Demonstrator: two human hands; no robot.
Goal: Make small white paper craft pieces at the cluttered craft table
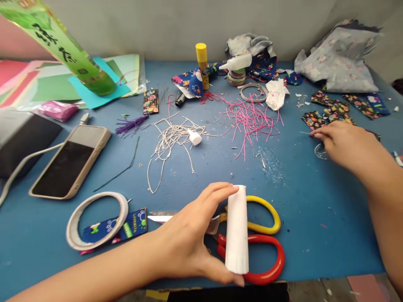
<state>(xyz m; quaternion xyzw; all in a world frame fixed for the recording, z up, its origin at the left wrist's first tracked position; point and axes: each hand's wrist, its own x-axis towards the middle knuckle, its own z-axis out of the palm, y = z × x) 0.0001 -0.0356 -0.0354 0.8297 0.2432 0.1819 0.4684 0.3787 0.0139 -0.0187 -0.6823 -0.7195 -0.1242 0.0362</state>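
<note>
My left hand (192, 235) grips a white paper roll (237, 230) by its two ends, thumb at the near end and fingers at the far end. Under the roll lie scissors (263, 258) with one red and one yellow handle, their blades partly hidden by the hand. At the right, my right hand (352, 147) pinches a thin pale stick (304, 132) close to the table. Dark flowered fabric pieces (315, 119) lie just beyond its fingers. A clear curved scrap (320, 152) is beside that hand.
Pink strings (252, 121) and cream strings (179, 136) lie mid-table, with a white cap (194, 137) on the latter. A tape roll (73, 218) and phone (71, 161) are left. Behind stand a glue stick (202, 63) and a green tea bottle (72, 58).
</note>
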